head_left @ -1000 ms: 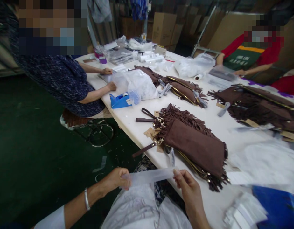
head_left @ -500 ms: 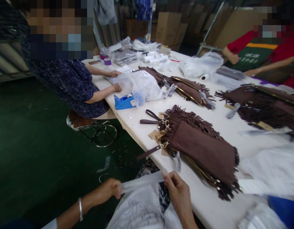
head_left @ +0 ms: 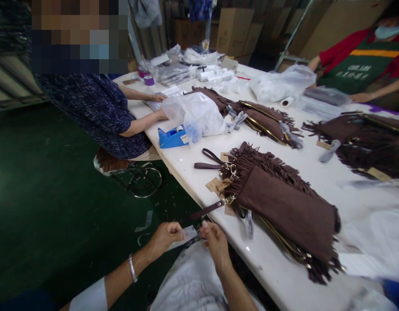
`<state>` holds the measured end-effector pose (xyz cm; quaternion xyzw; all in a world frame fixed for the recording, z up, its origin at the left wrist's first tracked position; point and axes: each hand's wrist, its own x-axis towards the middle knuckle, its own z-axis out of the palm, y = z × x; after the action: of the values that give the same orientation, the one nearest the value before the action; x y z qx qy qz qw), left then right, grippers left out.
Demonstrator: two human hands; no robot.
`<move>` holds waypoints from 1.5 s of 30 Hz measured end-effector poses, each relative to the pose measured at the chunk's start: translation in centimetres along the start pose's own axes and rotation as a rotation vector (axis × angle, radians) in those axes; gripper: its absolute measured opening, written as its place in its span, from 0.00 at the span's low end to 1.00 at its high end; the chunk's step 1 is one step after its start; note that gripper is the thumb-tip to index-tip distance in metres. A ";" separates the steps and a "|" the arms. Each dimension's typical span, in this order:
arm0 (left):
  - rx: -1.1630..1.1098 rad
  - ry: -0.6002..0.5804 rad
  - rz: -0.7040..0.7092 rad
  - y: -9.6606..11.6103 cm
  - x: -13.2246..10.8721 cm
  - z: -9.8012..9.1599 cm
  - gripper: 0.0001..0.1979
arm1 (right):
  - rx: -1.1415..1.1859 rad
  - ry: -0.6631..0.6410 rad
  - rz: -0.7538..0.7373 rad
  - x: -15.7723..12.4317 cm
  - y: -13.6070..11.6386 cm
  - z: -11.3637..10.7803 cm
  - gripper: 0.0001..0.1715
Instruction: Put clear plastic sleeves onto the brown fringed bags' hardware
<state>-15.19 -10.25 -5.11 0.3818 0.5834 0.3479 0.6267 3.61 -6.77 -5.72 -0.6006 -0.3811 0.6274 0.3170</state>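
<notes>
In the head view, a clear plastic strip (head_left: 189,233) is pinched by the left hand (head_left: 168,237) beside the table (head_left: 186,163). Near its other end, the right hand's (head_left: 216,244) fingers are curled; whether anything is pinched cannot be told.

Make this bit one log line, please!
left hand: holding translucent strip; right hand: beside strip, grip unclear; brown bags: on table

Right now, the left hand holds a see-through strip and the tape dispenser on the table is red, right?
Not red: the head view shows a blue tape dispenser on the table. The left hand does hold a see-through strip.
</notes>
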 end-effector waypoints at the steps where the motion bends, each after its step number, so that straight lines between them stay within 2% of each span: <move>1: 0.017 0.013 0.004 -0.2 -0.1 -0.5 0.19 | 0.058 0.013 0.055 0.6 0.1 0.2 0.30; 4: 0.096 0.060 0.006 -0.5 -0.6 -1.5 0.15 | 0.184 0.028 0.116 2.2 0.0 1.4 0.32; 8: 0.204 0.111 0.023 -0.3 -1.3 -2.1 0.12 | 0.231 0.051 0.072 3.0 -0.2 2.8 0.24; 13: 0.253 0.121 0.040 -0.5 -1.6 -2.6 0.13 | 0.334 -0.013 0.058 2.1 -0.6 2.4 0.22; 19: 0.272 0.150 0.083 -0.4 -1.1 -2.3 0.12 | 0.420 -0.078 0.126 0.9 -1.7 2.0 0.22; 25: 0.365 0.170 0.204 -0.4 -1.1 -1.8 0.11 | 0.408 -0.082 0.142 0.8 -1.5 2.1 0.23; 31: 0.629 0.295 0.429 -1.2 -1.3 -1.9 0.11 | 0.360 -0.060 0.116 0.9 -1.7 2.0 0.25; 34: 0.737 0.339 0.484 -1.5 -1.4 -1.7 0.12 | 0.301 -0.063 0.078 0.7 -2.0 1.8 0.23; 38: 0.672 0.332 0.407 -1.0 -1.5 -0.6 0.12 | 0.223 -0.053 0.012 0.6 -1.9 1.6 0.20; 45: 0.172 0.276 0.083 1.1 -1.0 2.4 0.13 | 0.208 -0.085 0.040 0.5 -1.8 0.9 0.18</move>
<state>-12.88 -10.75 -3.64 0.4065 0.6753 0.3713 0.4908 2.51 -5.49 -4.49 -0.5447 -0.3151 0.6945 0.3487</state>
